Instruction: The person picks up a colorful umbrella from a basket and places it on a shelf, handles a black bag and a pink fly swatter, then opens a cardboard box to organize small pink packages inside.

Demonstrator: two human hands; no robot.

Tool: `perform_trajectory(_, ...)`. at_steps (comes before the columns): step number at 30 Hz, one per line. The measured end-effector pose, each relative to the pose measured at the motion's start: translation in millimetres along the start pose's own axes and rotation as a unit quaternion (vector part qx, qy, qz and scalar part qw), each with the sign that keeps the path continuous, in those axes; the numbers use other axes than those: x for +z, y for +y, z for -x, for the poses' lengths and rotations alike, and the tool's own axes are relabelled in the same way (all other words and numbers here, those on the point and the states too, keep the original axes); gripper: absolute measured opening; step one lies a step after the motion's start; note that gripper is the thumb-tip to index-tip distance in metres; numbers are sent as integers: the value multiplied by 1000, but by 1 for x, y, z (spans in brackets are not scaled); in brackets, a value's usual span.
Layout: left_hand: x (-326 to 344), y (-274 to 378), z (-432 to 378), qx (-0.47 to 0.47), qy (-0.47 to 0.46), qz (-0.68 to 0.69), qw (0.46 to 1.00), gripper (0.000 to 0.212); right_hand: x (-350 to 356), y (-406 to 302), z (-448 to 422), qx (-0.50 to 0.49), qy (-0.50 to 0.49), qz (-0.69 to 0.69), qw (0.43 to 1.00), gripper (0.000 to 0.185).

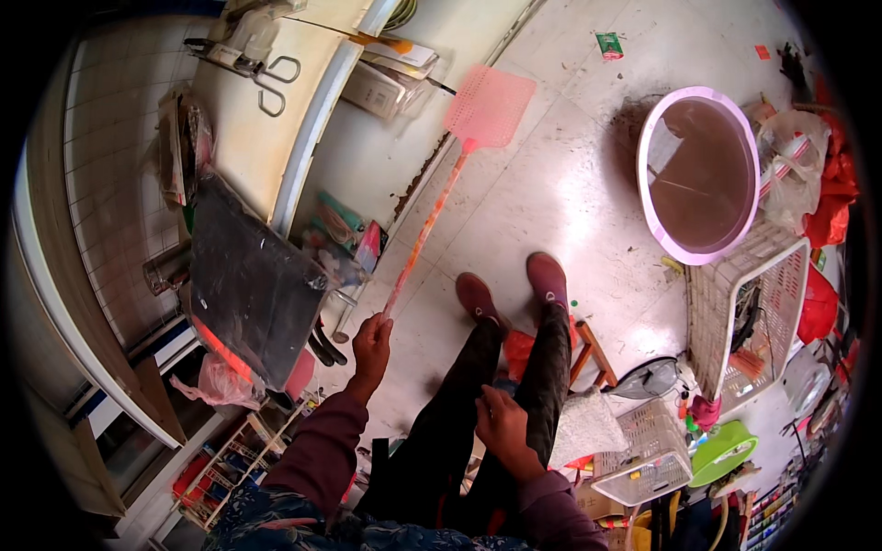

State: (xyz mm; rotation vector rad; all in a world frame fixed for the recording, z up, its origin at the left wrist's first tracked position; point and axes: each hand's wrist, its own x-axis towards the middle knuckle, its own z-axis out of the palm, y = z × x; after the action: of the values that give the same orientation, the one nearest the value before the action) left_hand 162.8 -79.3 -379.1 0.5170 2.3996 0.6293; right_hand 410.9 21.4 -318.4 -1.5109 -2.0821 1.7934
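Observation:
My left hand (372, 346) is closed around the lower end of a pink plastic fly swatter (489, 107). Its long mottled handle slants up and to the right, and its perforated head is raised over the tiled floor. Over my dark trousers, near the knee, my right hand (501, 420) is loosely curled; nothing shows in it, though its palm is hidden. A dark flat panel (251, 275) lies to the left of my left hand.
On the right, a pink-rimmed basin of murky water (703, 175) stands by a white plastic crate (710, 324). Lower right are a smaller basket (644, 448) and a green basin (723, 454). Scissors-like metal handles (275, 86) lie on the upper-left shelf. A wire rack (238, 458) is lower left.

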Motion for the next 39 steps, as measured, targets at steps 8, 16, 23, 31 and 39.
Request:
perform_trajectory(8, 4, -17, 1, 37, -29, -91, 995, 14, 43, -19, -54, 12, 50, -168, 984, 25)
perform_trajectory(16, 5, -20, 55, 49, -7, -122, 991, 13, 59, -1, -70, 32, -12, -164, 986, 26)
perform_trajectory(23, -7, -26, 91, 6, -56, -106, 993, 11, 58, -5, -88, 156, -23, -331, 930, 48)
perform_trajectory(31, -20, -36, 107, 61, -121, -141, 981, 13, 64, 3, -110, 277, -8, -494, 824, 26)
perform_trajectory(39, 11, 8, 86, -45, -180, -56, 981, 30, 78, -12, -99, 193, -104, -484, 847, 16)
